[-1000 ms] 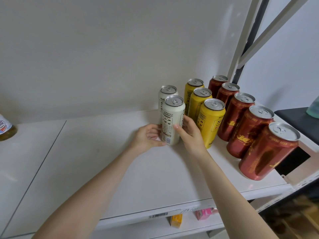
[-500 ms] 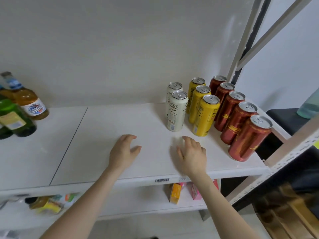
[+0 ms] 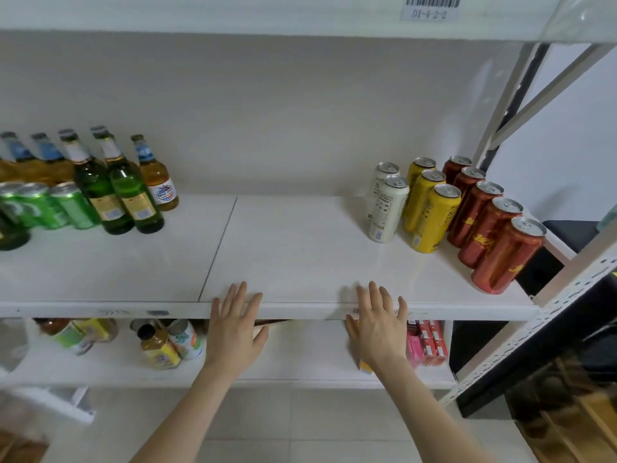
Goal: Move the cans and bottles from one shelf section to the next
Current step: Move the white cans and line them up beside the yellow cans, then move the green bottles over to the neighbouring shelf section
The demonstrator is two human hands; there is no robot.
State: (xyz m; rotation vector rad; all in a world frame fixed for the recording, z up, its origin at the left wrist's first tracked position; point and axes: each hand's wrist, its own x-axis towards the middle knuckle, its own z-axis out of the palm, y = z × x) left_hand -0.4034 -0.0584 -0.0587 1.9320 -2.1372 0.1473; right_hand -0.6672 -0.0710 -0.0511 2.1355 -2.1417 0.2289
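Note:
On the right shelf section [image 3: 300,255] stand two white cans [image 3: 387,208], three yellow cans [image 3: 430,212] and a row of several red cans [image 3: 484,225]. The left section [image 3: 110,265] holds green bottles [image 3: 123,195], amber bottles [image 3: 155,177] and green cans [image 3: 50,205]. My left hand [image 3: 235,325] and my right hand [image 3: 379,324] hover with straight, spread fingers at the shelf's front edge. Both are empty and well short of the cans.
A lower shelf [image 3: 300,372] carries jars, a yellow-labelled bottle [image 3: 158,349] and pink and red packs [image 3: 425,342]. A perforated metal upright [image 3: 547,312] slants past the right end. The shelf above [image 3: 300,15] bears a barcode label.
My hands let go of the front white can and drew back to the shelf's front edge. The view pulled back and swung left, bringing the bottles into sight.

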